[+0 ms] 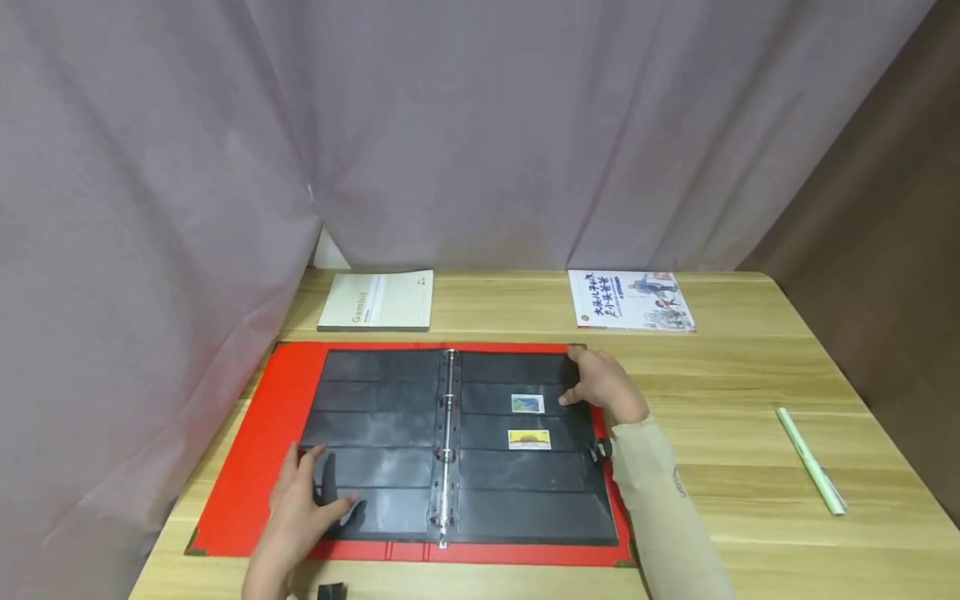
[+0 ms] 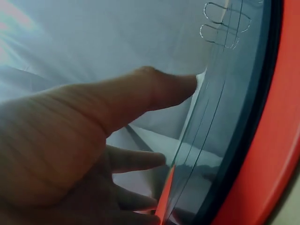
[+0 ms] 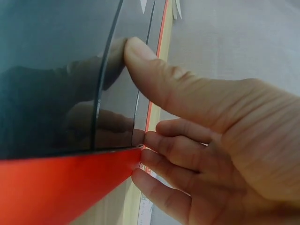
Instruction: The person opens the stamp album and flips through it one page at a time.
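Observation:
A red stamp album [image 1: 247,450] lies spread flat on the table, its black pocket pages held by a metal ring spine [image 1: 447,442]. The right page carries a green-blue stamp [image 1: 528,404] and, a row lower, a yellow stamp [image 1: 528,440]. At the left page's lower outer edge is my left hand [image 1: 296,508], fingers spread and thumb reaching over the pockets. My right hand [image 1: 606,385] is at the upper outer corner of the right page. Its thumb [image 3: 140,54] lies on the page's glossy surface, while the fingers [image 3: 173,150] extend along the album's edge.
Behind the album lie a pale Gambit notebook [image 1: 378,300] on the left and an illustrated booklet [image 1: 632,300] on the right. A light green pen-shaped item [image 1: 810,461] rests at the table's right. Grey curtains [image 1: 480,133] hang behind the table.

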Tool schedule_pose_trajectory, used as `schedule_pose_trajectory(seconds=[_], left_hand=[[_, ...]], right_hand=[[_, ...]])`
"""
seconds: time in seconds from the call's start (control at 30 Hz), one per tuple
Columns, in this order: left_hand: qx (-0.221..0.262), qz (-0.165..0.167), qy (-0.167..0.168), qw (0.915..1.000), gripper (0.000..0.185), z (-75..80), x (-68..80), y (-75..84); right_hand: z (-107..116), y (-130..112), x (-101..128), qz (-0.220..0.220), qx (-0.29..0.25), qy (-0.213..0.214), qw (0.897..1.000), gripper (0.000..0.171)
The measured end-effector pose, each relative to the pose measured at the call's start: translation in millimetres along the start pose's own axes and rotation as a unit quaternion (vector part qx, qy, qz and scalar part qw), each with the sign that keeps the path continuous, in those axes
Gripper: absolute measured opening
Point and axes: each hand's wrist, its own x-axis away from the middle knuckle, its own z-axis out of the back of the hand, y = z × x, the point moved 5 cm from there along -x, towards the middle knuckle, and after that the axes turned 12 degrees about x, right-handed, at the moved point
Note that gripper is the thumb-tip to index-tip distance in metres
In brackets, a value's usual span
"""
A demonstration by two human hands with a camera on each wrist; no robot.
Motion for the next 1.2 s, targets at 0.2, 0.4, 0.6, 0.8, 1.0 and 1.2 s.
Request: schedule_pose_trajectory(seconds=[0.2, 0.4, 0.6, 0.8, 1.0, 1.2], left_hand=[[-0.015, 0.004, -0.029, 0.9994, 0.097, -8.4, -1.7, -4.1], [-0.009, 0.001, -0.021, 0.9997, 0.097, -11.0, -0.8, -4.5], [-0.005, 0.001, -0.020, 0.9998, 0.094, -12.4, 0.3, -3.9], [-0.011, 0.000, -0.018, 0.9998, 0.093, -11.2, -0.3, -2.9], [-0.013, 0.001, -0.021, 0.9997, 0.093, -13.0, -0.6, -2.6], [-0.011, 0.003, -0.019, 0.9998, 0.094, -11.0, -1.4, -1.8]], right_hand=[[0.3, -1.7, 0.9, 0.001, 0.015, 0.005, 1.000, 0.086], [2.0, -5.4, 1.3, 0.009, 0.031, 0.004, 0.999, 0.079], [-0.5, -7.3, 1.9, 0.009, 0.045, -0.001, 0.999, 0.076], [-3.3, -10.3, 4.7, -0.014, 0.004, -0.010, 1.000, 0.090], [-6.4, -13.0, 2.8, 0.008, -0.066, -0.023, 0.998, 0.100], [-1.3, -10.9, -2.9, -0.006, -0.186, -0.008, 0.983, 0.096]])
